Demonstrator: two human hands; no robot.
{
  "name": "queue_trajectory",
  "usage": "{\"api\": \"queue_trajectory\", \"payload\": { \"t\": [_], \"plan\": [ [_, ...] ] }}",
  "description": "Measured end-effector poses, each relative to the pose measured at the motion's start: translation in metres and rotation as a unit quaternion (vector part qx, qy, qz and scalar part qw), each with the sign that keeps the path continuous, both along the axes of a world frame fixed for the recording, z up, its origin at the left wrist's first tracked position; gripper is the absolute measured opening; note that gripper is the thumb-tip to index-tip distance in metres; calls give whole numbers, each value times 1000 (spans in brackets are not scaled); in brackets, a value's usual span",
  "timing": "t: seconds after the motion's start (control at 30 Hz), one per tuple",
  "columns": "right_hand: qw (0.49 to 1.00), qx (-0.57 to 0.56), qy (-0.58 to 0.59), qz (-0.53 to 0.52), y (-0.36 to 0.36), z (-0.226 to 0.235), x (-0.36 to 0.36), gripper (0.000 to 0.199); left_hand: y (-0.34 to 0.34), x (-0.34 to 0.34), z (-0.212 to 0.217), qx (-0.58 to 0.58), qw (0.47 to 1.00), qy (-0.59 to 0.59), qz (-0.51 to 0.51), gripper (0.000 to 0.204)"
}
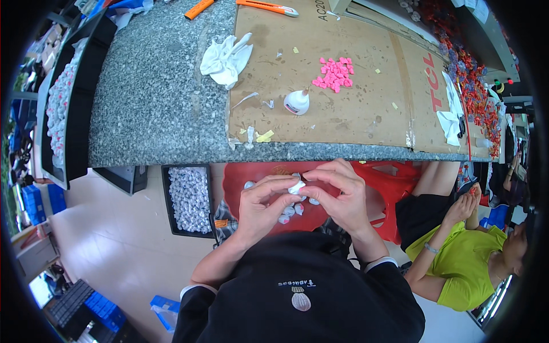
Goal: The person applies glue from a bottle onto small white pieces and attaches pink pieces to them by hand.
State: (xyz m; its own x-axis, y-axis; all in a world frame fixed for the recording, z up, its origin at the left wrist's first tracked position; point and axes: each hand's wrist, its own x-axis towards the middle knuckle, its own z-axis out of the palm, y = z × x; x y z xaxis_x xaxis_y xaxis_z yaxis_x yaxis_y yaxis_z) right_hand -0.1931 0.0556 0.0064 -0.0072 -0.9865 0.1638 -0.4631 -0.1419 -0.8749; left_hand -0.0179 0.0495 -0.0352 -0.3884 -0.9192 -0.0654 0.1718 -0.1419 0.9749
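Above a red basin (235,173) on my lap, my left hand (264,201) and my right hand (342,191) meet. Between the thumbs and fingertips of both hands is a small white rounded piece (296,187), partly covered by the fingers. Below it in the basin lie several small whitish balls (289,211), some with pink or red marks. Farther off, on a cardboard sheet (354,123), stands a white squeeze bottle (297,103) with a narrow tip. Beside it lies a loose pile of small bright pink pieces (334,74).
The speckled stone table (154,97) holds a crumpled white cloth (227,61) and an orange utility knife (267,7). Black crates of whitish pieces stand at the left (86,97) and below the table (190,230). A co-worker (466,257) sits right, by a red stool (384,194).
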Motion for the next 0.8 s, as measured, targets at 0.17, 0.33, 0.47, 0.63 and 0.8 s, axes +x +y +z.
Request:
{"api": "queue_trajectory", "payload": {
  "t": [0.17,0.33,0.47,0.63,0.8],
  "plan": [
    [998,-15,-11,52,3,-11,-8,18,-2,-5,5,49,998,38,-8,31],
    [997,-51,39,36,9,-10,-7,21,0,-6,1,40,999,24,-10,33],
    [997,-67,34,29,13,-11,-6,18,2,-8,2,4,1000,-24,-16,34],
    [997,-73,18,12,20,-20,-4,18,7,-7,-3,22,998,-51,-30,34],
    [998,11,22,58,9,-9,-17,21,7,-6,-18,57,984,-170,-2,25]
  ]
}}
